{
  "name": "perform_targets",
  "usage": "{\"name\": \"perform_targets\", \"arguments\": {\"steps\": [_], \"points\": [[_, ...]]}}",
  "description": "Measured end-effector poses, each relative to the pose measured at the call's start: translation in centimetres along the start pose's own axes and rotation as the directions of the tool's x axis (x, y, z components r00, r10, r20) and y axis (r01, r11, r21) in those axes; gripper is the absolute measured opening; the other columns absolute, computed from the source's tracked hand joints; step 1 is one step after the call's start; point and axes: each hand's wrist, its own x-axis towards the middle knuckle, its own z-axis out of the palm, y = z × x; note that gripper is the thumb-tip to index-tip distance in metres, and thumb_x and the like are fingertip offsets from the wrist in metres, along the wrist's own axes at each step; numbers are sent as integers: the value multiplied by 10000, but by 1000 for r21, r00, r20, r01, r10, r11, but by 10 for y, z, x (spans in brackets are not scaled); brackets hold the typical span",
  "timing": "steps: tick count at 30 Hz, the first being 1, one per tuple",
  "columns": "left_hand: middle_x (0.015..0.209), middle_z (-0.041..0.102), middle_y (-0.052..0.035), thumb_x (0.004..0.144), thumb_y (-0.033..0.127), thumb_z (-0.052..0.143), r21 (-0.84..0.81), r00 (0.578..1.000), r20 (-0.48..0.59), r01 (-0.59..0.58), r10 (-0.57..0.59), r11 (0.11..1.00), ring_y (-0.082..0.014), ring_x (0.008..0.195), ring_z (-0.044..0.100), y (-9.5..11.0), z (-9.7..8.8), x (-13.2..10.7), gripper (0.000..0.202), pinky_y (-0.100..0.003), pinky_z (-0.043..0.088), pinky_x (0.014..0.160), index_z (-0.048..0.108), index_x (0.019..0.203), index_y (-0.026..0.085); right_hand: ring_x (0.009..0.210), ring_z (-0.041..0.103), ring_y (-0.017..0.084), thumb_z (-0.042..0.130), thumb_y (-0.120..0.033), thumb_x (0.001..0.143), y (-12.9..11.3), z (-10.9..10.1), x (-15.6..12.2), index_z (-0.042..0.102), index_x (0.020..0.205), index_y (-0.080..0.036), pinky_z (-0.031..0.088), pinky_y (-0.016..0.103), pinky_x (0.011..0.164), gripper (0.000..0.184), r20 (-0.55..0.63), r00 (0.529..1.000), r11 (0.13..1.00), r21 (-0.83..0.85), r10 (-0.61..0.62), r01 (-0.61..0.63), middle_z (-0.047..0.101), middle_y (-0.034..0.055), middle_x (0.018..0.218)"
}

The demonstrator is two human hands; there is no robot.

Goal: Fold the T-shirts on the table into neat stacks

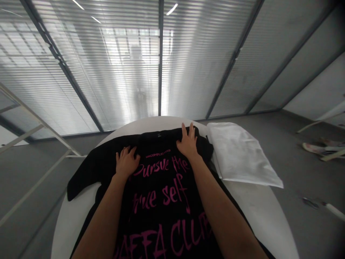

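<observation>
A black T-shirt (159, 183) with pink lettering lies spread out, front side up, its collar at the far side. My left hand (127, 160) rests on the chest, left of the lettering, with its fingers spread. Near the right shoulder, my right hand (188, 141) lies on the cloth, fingers apart and pointing away from me. The left sleeve hangs out over the table's edge, while the right sleeve looks bunched beside the folded white cloth (239, 153). My forearms cover parts of the shirt's sides.
The shirt and the white cloth lie on a round white table (258, 212). A pale metal frame (37, 118) stands at the left. Glass panels with blinds (188, 64) rise behind the table. On the grey floor at right lie shoes (312, 148).
</observation>
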Motion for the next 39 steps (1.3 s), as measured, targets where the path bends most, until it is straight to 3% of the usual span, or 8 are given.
{"name": "perform_targets", "arguments": {"steps": [3, 7, 10, 17, 22, 26, 31, 39], "points": [[1475, 441, -106, 904, 413, 403, -4, 1000, -9, 17, -17, 1000, -315, 1392, 332, 0, 0, 1, 536, -588, 205, 1136, 483, 1409, 254, 1366, 291, 381, 494, -216, 810, 5, 7, -2, 245, 1503, -254, 310, 616, 1025, 737, 136, 991, 998, -58, -9, 17, 169, 135, 1583], [1463, 456, -112, 892, 409, 418, -12, 999, -28, 41, -41, 999, -304, 1376, 359, 1, -2, 1, 551, -565, 218, 1141, 485, 1408, 230, 1204, 472, 302, 434, -266, 889, 0, 8, -2, 463, 1357, -203, 404, 456, 960, 473, 20, 1000, 996, -84, 18, -17, 468, 153, 1389], [1460, 462, -106, 889, 406, 421, -10, 998, -27, 47, -48, 999, -300, 1370, 369, 1, -2, 1, 536, -555, 220, 1143, 509, 1390, 235, 1114, 531, 276, 424, -304, 913, -1, 13, -1, 559, 1250, -202, 403, 423, 945, 377, 145, 987, 994, -96, 67, -53, 598, 128, 1220], [1453, 470, -104, 882, 417, 424, -14, 997, -27, 66, -66, 998, -307, 1362, 378, -3, -3, 2, 532, -563, 223, 1139, 527, 1374, 242, 1416, 263, 258, 420, -379, 934, 10, 30, -1, 325, 1489, -248, 214, 477, 1111, 578, 316, 948, 997, -41, -46, 62, 378, 68, 1526], [1468, 455, -100, 885, 413, 408, -17, 995, -25, 96, -96, 995, -309, 1373, 363, -9, -2, 4, 541, -564, 226, 1138, 518, 1385, 238, 1234, 495, 225, 402, -271, 919, 16, 1, 8, 633, 1211, -236, 283, 412, 1079, 374, 130, 991, 997, -79, -2, 12, 612, 59, 1296], [1469, 456, -90, 880, 416, 420, -22, 994, -24, 102, -102, 995, -301, 1372, 367, -10, -2, 5, 536, -550, 227, 1143, 525, 1378, 249, 1167, 547, 325, 420, -237, 872, 35, -25, 15, 600, 1273, -150, 387, 461, 972, 448, 34, 975, 951, -228, 222, -208, 623, 177, 1235], [1460, 466, -85, 876, 419, 419, -35, 993, -26, 112, -113, 993, -300, 1366, 373, -9, -2, 5, 533, -549, 226, 1144, 531, 1371, 256, 1120, 602, 339, 444, -238, 846, 52, -29, 17, 618, 1236, -49, 441, 425, 925, 468, 289, 881, 910, -298, 375, -289, 647, 245, 1170], [1452, 472, -88, 876, 420, 418, -33, 994, -30, 109, -110, 994, -296, 1357, 380, -10, -2, 5, 531, -546, 224, 1143, 539, 1364, 249, 1114, 611, 348, 557, -536, 813, 52, -50, 19, 666, 1166, -66, 468, 392, 885, 598, 426, 843, 935, -273, 328, -225, 639, 237, 1211]]}}
